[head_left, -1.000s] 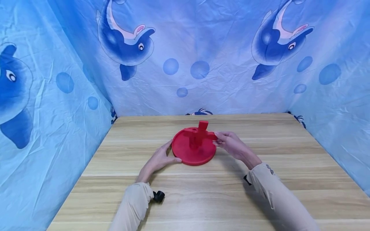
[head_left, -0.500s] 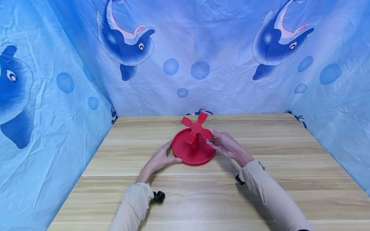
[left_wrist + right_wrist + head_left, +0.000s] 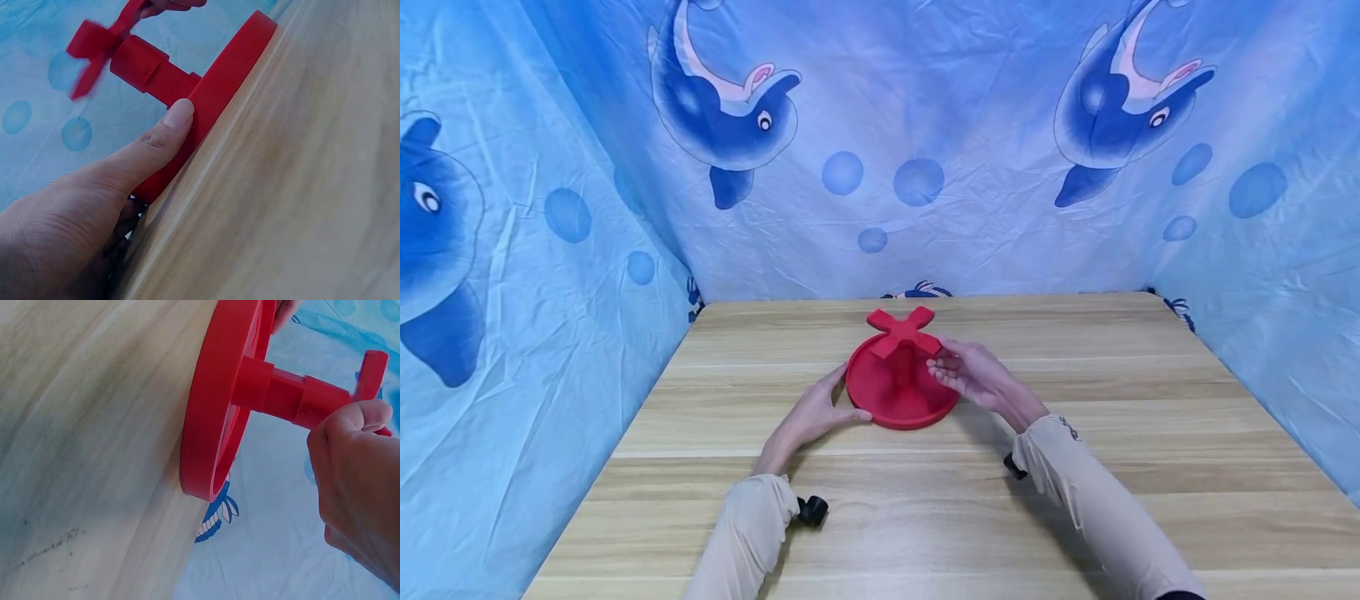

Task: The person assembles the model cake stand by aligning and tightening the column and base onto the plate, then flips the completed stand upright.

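A red round base (image 3: 891, 408) with a raised rim lies on the wooden table, a stepped red post (image 3: 140, 64) standing at its middle. My left hand (image 3: 812, 417) grips the base at its near left, thumb (image 3: 156, 140) on the outer rim and the other fingers round the far side, mostly hidden. Over the post's top sits a red four-armed cross piece (image 3: 904, 331), slightly tilted. My right hand (image 3: 981, 379) pinches one of its arms at the right. Whether the cross touches the post is hard to tell; it is blurred in the left wrist view.
The pale wooden table (image 3: 895, 517) spreads around the base. Blue dolphin-print cloth (image 3: 880, 150) hangs behind it and along both sides. Each sleeved wrist carries a small black camera (image 3: 812, 510).
My right hand has shifted left with the cross piece. The cross tipped up to face the camera, then lowered and flattened over the post. My left hand and the base stay put.
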{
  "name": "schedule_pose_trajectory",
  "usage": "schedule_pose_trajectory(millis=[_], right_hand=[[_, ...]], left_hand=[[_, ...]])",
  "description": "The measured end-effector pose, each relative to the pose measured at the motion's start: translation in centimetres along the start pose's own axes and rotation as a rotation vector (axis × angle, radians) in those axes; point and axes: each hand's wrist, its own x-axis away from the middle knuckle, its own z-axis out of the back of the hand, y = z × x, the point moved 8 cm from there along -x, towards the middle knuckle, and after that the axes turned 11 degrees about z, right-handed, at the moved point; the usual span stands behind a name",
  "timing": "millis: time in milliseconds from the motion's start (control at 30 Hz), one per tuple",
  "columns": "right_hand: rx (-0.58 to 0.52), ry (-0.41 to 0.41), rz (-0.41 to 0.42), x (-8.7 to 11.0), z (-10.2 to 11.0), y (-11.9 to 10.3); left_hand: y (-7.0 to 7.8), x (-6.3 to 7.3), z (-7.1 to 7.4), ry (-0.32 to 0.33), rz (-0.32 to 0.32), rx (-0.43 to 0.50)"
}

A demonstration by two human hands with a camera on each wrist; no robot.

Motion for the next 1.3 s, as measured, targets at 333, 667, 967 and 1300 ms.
schedule_pose_trajectory(millis=[333,667,967,1300], right_hand=[[0.264,-0.039,0.232,0.5,-0.7,-1.0],[0.575,0.024,0.46,1.0,-0.1,-1.8],[0.728,0.074,0.623,1.6,-0.4,-2.2],[0.765,0.057,0.698,2.1,-1.0,-2.1]], left_hand=[[0.1,0.1,0.1,0.002,0.007,-0.004],[0.1,0.1,0.0,0.008,0.004,-0.002],[0.1,0.1,-0.1,0.012,-0.008,0.001],[-0.1,0.1,-0.2,0.019,0.002,-0.002]])
